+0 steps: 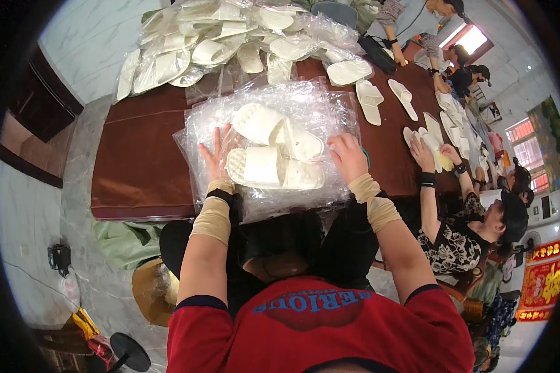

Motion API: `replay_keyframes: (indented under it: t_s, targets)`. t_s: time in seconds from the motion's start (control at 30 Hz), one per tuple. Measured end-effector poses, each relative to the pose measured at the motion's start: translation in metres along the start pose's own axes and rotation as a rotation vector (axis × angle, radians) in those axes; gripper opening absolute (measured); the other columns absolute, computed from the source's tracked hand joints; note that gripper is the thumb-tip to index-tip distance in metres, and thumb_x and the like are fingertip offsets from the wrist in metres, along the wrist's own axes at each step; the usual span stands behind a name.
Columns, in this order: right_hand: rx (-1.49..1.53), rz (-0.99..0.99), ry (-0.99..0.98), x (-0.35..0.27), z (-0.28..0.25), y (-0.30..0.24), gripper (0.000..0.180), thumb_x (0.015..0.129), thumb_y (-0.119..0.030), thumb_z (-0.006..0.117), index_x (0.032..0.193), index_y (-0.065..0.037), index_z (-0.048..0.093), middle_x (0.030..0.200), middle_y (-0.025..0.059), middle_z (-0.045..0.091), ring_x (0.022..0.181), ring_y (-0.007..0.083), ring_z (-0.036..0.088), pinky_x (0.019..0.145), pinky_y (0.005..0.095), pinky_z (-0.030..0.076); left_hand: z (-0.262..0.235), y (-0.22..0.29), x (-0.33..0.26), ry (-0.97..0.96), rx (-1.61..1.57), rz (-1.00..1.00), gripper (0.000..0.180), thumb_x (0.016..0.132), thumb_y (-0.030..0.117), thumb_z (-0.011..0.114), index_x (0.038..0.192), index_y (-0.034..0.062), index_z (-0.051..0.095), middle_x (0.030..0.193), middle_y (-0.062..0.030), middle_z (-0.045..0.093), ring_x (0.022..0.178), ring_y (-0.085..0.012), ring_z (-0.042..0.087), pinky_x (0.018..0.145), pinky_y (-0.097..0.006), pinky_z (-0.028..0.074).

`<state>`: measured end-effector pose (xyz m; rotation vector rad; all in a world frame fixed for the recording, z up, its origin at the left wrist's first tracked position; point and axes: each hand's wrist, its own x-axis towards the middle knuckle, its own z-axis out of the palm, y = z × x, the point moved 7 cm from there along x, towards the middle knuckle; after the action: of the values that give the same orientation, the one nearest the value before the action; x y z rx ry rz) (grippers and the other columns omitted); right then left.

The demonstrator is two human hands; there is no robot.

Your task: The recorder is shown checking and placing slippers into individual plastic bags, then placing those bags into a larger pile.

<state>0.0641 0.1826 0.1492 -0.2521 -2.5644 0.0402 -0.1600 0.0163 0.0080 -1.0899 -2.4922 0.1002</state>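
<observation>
Two cream slippers lie side by side on a stack of clear plastic bags (267, 202) in front of me. Both toe ends point left; the upper slipper (264, 124) is tilted and its heel rests close to that of the lower slipper (261, 168). My left hand (214, 158) lies at their left, fingers spread on the plastic. At the heel end, my right hand (348, 156) has its fingers bent and closed on the plastic by the bags' right edge. Its fingertips touch no slipper.
A large heap of bagged cream slippers (218, 50) covers the far side of the brown table (137, 161). Loose slippers (370, 102) lie to the right. A co-worker (466, 230) handles slippers there, with other people beyond. A cardboard box (150, 292) stands on the floor at left.
</observation>
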Motion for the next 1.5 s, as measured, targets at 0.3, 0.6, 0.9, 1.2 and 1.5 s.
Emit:
replay_keyframes:
  t_s: [0.3,0.6,0.9,1.2,1.5]
  targets:
    - [0.429,0.541,-0.165,-0.019,0.027,0.067,0.023,0.087,-0.024,0.061,0.099,-0.004,0.057,0.077,0.0091,0.065,0.072,0.0208,0.061,0.064,0.0325,0.049,0.013,-0.016,-0.001,0.151,-1.587,-0.002,0.057,0.093,0.050,0.031,0.144,0.0244,0.030,0.156,0.0003,0.012,0.144,-0.0243,0.002,0.104,-0.069,-0.007]
    - [1.427,1.264,0.095,-0.031,0.036,0.099,0.027,0.094,-0.034,0.052,0.091,-0.008,0.057,0.077,0.0034,0.059,0.068,0.0153,0.056,0.059,0.0294,0.047,-0.003,-0.014,-0.007,-0.021,-0.371,-0.051,0.049,0.087,0.038,0.045,0.134,0.0247,0.047,0.156,0.0000,0.014,0.144,-0.0241,0.003,0.104,-0.069,-0.004]
    - [0.590,0.292,-0.016,0.000,-0.015,0.001,0.014,0.091,-0.017,0.049,0.091,-0.005,0.057,0.077,0.0109,0.064,0.061,0.0256,0.062,0.056,0.0350,0.050,-0.008,-0.011,0.000,-0.123,-0.247,-0.025,0.059,0.090,0.042,0.042,0.145,0.0233,0.031,0.156,0.0027,0.009,0.144,-0.0237,0.002,0.102,-0.072,0.004]
    - [-0.334,0.503,-0.594,-0.030,-0.012,0.064,0.016,0.086,-0.017,0.051,0.085,-0.008,0.064,0.080,0.0154,0.066,0.077,0.0347,0.063,0.068,0.0411,0.049,0.000,-0.009,-0.002,-0.060,-0.819,-0.007,0.060,0.090,0.044,0.041,0.145,0.0237,0.030,0.157,0.0016,0.008,0.144,-0.0239,0.001,0.102,-0.071,0.008]
    - [0.433,0.557,-0.892,-0.006,0.072,0.016,0.025,0.080,-0.010,0.061,0.105,-0.012,0.065,0.082,0.0116,0.067,0.074,0.0219,0.066,0.070,0.0315,0.052,-0.020,-0.003,0.000,-0.085,-0.222,0.004,0.051,0.089,0.040,0.043,0.138,0.0261,0.041,0.156,0.0014,0.012,0.144,-0.0258,0.004,0.102,-0.072,0.004]
